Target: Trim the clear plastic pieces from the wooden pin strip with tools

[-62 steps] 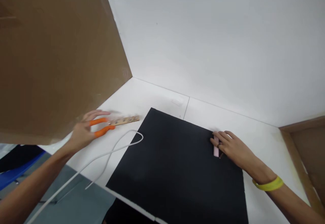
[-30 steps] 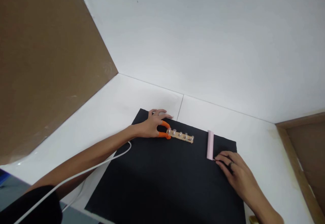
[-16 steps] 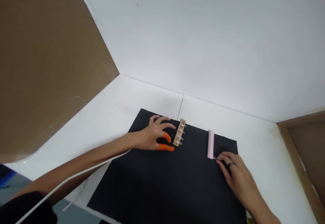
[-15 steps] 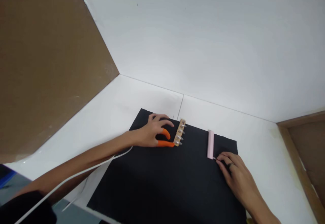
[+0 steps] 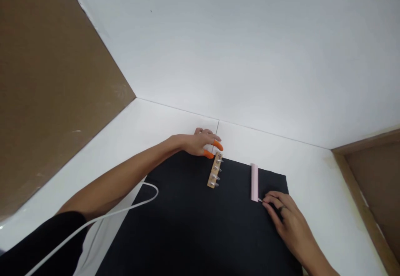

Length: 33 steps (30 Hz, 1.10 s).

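My left hand [image 5: 204, 141] has orange finger covers on its thumb and index finger. Those two fingertips are apart, at the far end of a narrow wooden strip [image 5: 214, 172] that bears several small clear pieces; whether they touch it I cannot tell. Further right lies a pink bar [image 5: 254, 183], roughly upright in the view. Beside its near end, my right hand [image 5: 286, 215], wearing a dark ring, pinches a thin, light, pin-like piece [image 5: 260, 200]. Most of that piece is hidden by the fingertips.
Strip and bar lie on a black mat [image 5: 187, 226] over a white surface [image 5: 175, 119]. A white cable [image 5: 125, 207] loops under my left forearm onto the mat. White wall [image 5: 237, 51] rises behind, with a brown panel [image 5: 56, 101] left and a wooden frame [image 5: 359, 201] right.
My left hand has moved from the wooden strip's near end to its far end. My right hand stays pinched beside the pink bar. The whole view has shifted slightly.
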### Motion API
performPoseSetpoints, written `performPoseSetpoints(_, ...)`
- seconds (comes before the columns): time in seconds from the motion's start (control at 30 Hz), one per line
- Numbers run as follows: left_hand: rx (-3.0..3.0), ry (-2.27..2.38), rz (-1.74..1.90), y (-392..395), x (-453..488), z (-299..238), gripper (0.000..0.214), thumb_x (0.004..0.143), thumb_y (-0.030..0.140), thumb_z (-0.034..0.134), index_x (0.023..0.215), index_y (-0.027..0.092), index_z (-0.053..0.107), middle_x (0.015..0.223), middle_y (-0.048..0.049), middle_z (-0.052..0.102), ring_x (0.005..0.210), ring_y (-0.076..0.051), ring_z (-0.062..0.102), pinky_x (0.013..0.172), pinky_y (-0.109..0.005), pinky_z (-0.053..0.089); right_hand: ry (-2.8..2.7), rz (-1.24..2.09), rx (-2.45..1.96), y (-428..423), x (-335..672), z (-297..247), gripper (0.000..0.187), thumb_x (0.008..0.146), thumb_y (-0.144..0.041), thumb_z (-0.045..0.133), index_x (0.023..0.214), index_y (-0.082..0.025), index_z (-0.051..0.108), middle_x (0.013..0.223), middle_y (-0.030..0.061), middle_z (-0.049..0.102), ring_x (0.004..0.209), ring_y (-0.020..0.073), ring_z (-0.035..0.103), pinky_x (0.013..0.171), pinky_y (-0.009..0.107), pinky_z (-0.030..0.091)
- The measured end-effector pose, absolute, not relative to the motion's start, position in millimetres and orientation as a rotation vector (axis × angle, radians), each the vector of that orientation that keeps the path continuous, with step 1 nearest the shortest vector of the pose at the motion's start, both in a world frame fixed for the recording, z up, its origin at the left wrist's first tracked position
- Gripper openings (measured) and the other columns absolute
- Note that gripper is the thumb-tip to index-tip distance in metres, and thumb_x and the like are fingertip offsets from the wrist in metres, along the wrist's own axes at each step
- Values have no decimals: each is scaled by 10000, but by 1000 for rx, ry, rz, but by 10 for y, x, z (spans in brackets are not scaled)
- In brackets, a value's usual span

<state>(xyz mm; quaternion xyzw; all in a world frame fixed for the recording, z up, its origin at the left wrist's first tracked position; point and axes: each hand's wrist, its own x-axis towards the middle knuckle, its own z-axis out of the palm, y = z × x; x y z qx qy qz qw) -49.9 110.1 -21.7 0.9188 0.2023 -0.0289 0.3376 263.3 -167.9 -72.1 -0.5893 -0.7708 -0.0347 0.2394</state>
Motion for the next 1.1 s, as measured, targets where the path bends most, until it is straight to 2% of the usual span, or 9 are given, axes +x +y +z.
performPoseSetpoints(0.1,2388,455,-112,1164,-448,-188,327,953,426,682,1266,363,753,1574,-49,613,1491,-352,455,1233,-610,214,-2085,-73,-1626,-1669,2645,-748,233,1086,-361,529,1057,-221,712,1040,82,758,935,217,751,818,349,630)
performPoseSetpoints(0.33,2391,410,-130,1251,-298,-265,538,821,440,791,1353,393,723,1588,-46,600,1470,-380,472,1200,-588,300,-2040,-34,-1642,-1667,2684,-808,203,1068,-349,563,1058,-230,727,1060,87,765,964,230,761,832,370,643)
performPoseSetpoints(0.57,2390,377,-130,1256,-202,-225,453,720,354,861,1166,422,816,1554,-2,628,1461,-409,454,1198,-600,287,-2016,-13,-1660,-1677,2695,-799,229,1075,-376,550,1050,-238,731,1060,85,767,963,231,766,831,374,650)
performPoseSetpoints(0.7,2383,396,-122,1239,-175,-221,364,684,396,895,1045,400,847,1545,-9,634,1448,-445,447,1173,-633,297,-2015,-16,-1658,-1687,2693,-794,216,1074,-362,555,1058,-235,729,1073,89,763,973,227,763,834,368,651)
performPoseSetpoints(0.97,2385,431,-74,1164,-260,-244,337,747,524,867,1034,349,832,1524,-32,644,1419,-404,447,1169,-588,295,-2027,-38,-1658,-1683,2698,-804,239,1076,-373,540,1045,-238,733,1051,96,767,956,239,771,818,379,655)
performPoseSetpoints(1.1,2371,423,-38,1094,-343,-209,354,832,571,796,1070,309,811,1265,-54,772,1239,-345,560,1120,-516,310,-2042,-49,-1645,-1680,2689,-796,234,1073,-369,543,1039,-235,732,1044,95,770,954,239,774,810,372,658)
